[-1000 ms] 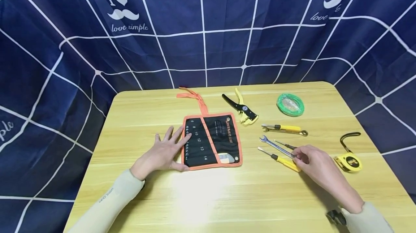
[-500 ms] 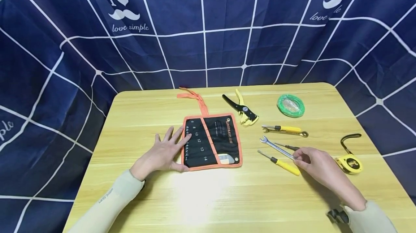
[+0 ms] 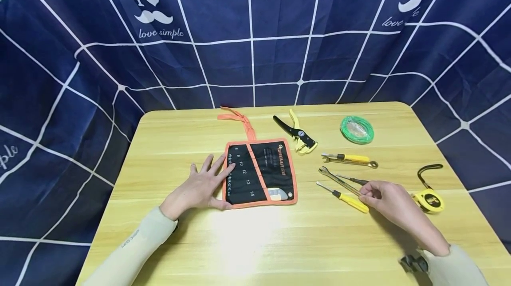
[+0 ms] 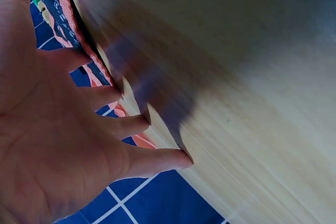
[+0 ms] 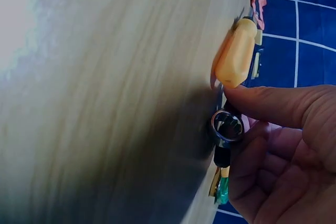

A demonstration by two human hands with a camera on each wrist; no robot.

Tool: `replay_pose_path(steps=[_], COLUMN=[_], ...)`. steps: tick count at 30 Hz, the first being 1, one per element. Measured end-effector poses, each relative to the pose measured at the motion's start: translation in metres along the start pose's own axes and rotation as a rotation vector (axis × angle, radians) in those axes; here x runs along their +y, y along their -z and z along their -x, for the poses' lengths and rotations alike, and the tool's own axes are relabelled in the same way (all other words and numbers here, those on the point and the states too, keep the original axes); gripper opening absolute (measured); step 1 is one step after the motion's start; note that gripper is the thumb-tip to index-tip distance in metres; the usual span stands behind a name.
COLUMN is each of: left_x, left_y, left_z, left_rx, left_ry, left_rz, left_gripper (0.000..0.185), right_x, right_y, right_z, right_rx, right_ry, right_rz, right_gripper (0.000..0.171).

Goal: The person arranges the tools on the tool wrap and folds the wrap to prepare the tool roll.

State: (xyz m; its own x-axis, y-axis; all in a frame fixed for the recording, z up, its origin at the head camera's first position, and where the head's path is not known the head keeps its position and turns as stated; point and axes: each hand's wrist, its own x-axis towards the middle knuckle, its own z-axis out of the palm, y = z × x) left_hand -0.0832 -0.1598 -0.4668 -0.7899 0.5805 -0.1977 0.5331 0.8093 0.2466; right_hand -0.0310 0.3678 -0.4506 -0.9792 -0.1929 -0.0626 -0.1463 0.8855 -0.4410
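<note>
My right hand pinches a combination wrench near its ring end, between thumb and fingers. That ring shows beside my thumb in the right wrist view, while the open end points left toward the pouch. Just in front of the wrench lies a yellow-handled screwdriver; a dark-handled screwdriver lies behind it, partly covered by my fingers. My left hand, fingers spread, rests on the left edge of the black tool pouch with orange trim. A utility knife sits in the pouch's lower right corner.
Behind my right hand lie another yellow-handled screwdriver and wrench. Wire strippers and a green wire coil are farther back. A yellow tape measure lies right of my right hand. Orange ties extend behind the pouch.
The wrench has turned slightly in my right fingers, its shine going from bright silver to a darker tone. My right hand has barely shifted; my left hand stays on the pouch.
</note>
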Motion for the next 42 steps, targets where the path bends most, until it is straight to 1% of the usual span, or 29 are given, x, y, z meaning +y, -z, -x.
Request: replay_pose_path(steps=[4, 10, 12, 17, 19, 21, 27, 33, 42], left_x=[-0.001, -0.001, -0.001, -0.002, -0.001, -0.001, -0.001, -0.001, -0.001], left_y=[-0.001, -0.001, -0.001, -0.001, -0.001, -0.001, -0.001, -0.001, 0.0], left_z=[-0.001, -0.002, -0.001, 0.0, 0.0, 0.0, 0.001, 0.001, 0.002], left_rx=[-0.006, -0.008, -0.006, -0.005, -0.005, -0.003, 0.0, 0.02, 0.021], left_ry=[-0.002, 0.003, 0.003, 0.002, 0.002, 0.001, -0.002, -0.011, -0.012], left_rz=[-0.001, 0.008, 0.01, 0.011, 0.012, 0.013, 0.006, 0.01, 0.009], left_gripper=[0.122, 0.123, 0.122, 0.122, 0.122, 0.122, 0.122, 0.121, 0.121], right_x=[0.0, 0.0, 0.0, 0.002, 0.004, 0.004, 0.001, -0.01, -0.019], right_y=[-0.001, 0.0, 0.001, 0.002, 0.003, 0.004, 0.009, 0.014, 0.011], right_z=[0.002, 0.005, 0.006, 0.007, 0.007, 0.007, 0.004, -0.003, -0.015], right_rx=[0.012, 0.023, 0.001, -0.082, -0.096, -0.099, -0.128, -0.14, -0.191], right_ry=[0.012, -0.014, -0.035, -0.1, -0.107, -0.104, -0.08, -0.052, 0.009], right_rz=[-0.007, -0.087, -0.145, -0.352, -0.405, -0.436, -0.486, -0.497, -0.534], right_gripper=[0.009, 0.005, 0.006, 0.014, 0.015, 0.016, 0.018, 0.018, 0.014])
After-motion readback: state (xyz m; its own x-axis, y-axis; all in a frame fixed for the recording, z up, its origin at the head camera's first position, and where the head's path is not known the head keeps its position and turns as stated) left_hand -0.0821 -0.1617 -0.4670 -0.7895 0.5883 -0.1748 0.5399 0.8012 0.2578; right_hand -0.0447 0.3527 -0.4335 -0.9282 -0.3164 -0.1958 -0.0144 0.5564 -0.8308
